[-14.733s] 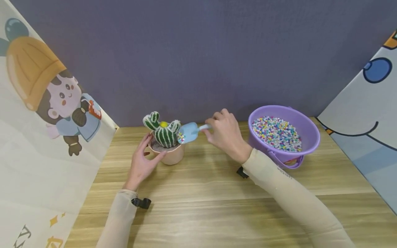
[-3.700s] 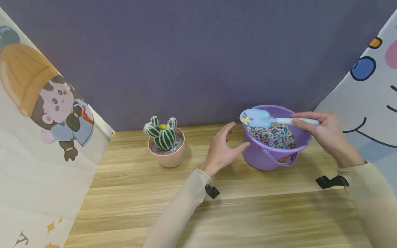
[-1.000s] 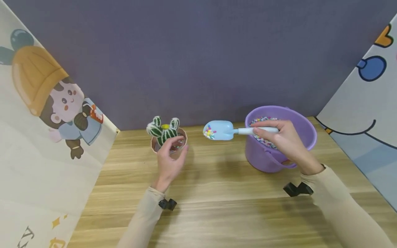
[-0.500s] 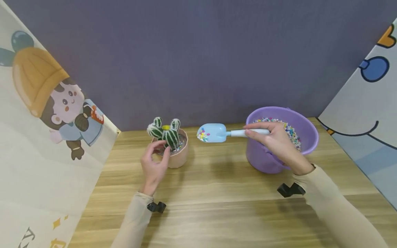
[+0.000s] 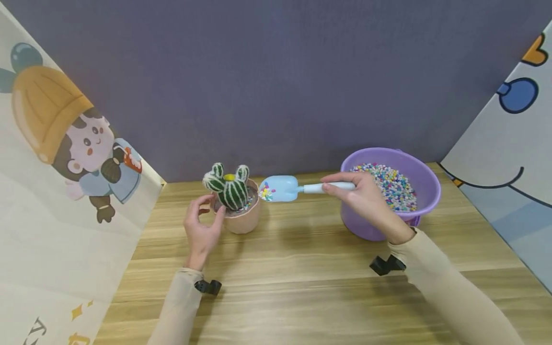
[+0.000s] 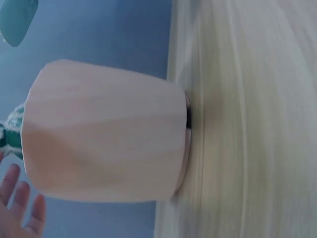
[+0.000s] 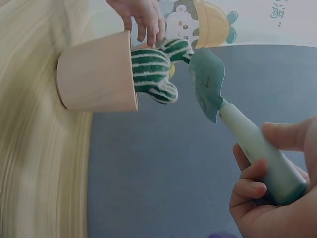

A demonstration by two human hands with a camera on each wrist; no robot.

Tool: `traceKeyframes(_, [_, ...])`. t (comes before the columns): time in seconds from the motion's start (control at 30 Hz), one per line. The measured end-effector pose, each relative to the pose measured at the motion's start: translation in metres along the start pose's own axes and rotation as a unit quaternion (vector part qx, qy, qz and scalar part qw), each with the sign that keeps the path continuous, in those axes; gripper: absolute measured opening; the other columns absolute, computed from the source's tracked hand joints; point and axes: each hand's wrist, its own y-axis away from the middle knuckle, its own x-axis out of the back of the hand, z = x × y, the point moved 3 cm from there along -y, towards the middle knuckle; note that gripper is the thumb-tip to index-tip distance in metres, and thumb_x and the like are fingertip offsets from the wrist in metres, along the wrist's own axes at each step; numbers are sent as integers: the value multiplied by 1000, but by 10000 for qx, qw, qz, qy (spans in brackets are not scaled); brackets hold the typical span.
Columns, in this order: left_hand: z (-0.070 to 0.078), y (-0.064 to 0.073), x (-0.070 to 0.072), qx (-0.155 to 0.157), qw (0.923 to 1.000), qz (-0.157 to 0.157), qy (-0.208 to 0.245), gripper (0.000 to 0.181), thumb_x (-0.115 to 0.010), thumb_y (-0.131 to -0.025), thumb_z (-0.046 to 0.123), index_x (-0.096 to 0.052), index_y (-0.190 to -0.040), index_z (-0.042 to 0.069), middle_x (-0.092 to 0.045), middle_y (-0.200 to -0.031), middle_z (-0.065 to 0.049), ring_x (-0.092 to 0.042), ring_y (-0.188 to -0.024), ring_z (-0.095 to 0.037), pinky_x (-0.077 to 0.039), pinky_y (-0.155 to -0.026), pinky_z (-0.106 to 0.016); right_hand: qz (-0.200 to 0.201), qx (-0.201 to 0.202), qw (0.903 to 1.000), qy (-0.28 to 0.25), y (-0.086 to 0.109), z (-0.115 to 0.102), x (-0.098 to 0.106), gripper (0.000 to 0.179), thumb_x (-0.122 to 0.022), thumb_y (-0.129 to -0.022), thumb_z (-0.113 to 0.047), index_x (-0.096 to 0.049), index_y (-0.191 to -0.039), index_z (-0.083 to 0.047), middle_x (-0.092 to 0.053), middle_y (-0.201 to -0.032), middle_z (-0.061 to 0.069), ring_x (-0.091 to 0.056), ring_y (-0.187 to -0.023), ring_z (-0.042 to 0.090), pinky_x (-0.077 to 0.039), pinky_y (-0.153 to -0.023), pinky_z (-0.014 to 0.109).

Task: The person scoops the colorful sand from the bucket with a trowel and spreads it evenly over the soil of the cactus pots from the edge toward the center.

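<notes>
currently, the right hand (image 5: 364,196) has its grip clamped on the white handle (image 5: 314,188) of a light blue scoop with a rounded blade (image 5: 284,188), held in the air over the wood-grain worktop (image 5: 276,292), with a few multicoloured beads (image 5: 266,192) at its tip. that tip is just beside the right rim of a pale pink round pot (image 5: 243,223), and the right wrist view shows the blade above rim height. in the pot stands a plush green cactus with white stripes (image 5: 233,195) and a yellow flower (image 5: 229,177); grey filling surrounds its base, with small coloured beads scattered on the right. the left hand (image 5: 202,233) is at the pot's left, its grip apart, thumb and fingers spread by the rim; whether they touch it i cannot tell. to the right, partly behind the right hand, a purple bucket (image 5: 362,225) stands holding a mass of multicoloured beads (image 5: 396,188). a dark grey-blue panel (image 5: 276,86) rises behind, and a cartoon figure in an orange hat (image 5: 92,148) is printed at far left.
</notes>
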Motion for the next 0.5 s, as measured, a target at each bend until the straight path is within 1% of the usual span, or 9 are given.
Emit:
traceKeyframes(0.07, [-4, 0, 2, 93, 9996, -246, -42, 45, -80, -85, 5, -67, -126, -8, -68, -124, -26, -60, -113, -39, -52, -88, -44, -25, 53, 10000, -28, 0, -1, -5, 25, -82, -94, -25, -83, -114, -9, -81, -100, 8, -56, -69, 9, -47, -67, 24])
traceKeyframes(0.13, [-9, -1, 3, 191, 9986, -464, -153, 51, -80, -86, 10, -65, -132, -7, -66, -130, -25, -58, -117, -39, -53, -91, -48, -47, 89, 9999, -43, -1, -2, -10, 26, -82, -94, -25, -83, -113, -8, -80, -98, 10, -50, -62, 8, -44, -61, 24])
traceKeyframes(0.23, [-14, -1, 4, 309, 9963, -756, -266, 59, -80, -86, 14, -61, -139, -4, -63, -138, -24, -57, -125, -38, -53, -95, -54, -63, 156, 9998, -44, -1, -2, -16, 26, -83, -94, -24, -83, -113, -7, -79, -96, 12, -43, -58, 7, -41, -57, 25])
traceKeyframes(0.33, [-19, -2, 6, 385, 9931, -1049, -357, 66, -80, -86, 16, -57, -144, -3, -58, -146, -24, -54, -133, -37, -51, -99, -60, -79, 160, 9998, -33, -2, -1, -23, 25, -82, -94, -24, -83, -114, -8, -80, -98, 12, -44, -60, 9, -41, -59, 25])
traceKeyframes(0.5, [-24, -6, 9, 401, 9867, -1507, -460, 75, -82, -86, 19, -51, -151, 0, -49, -159, -20, -47, -144, -38, -50, -106, -62, -111, 191, 9998, -21, -5, -2, -34, 25, -81, -95, -24, -83, -114, -8, -83, -104, 11, -61, -79, 11, -46, -72, 25])
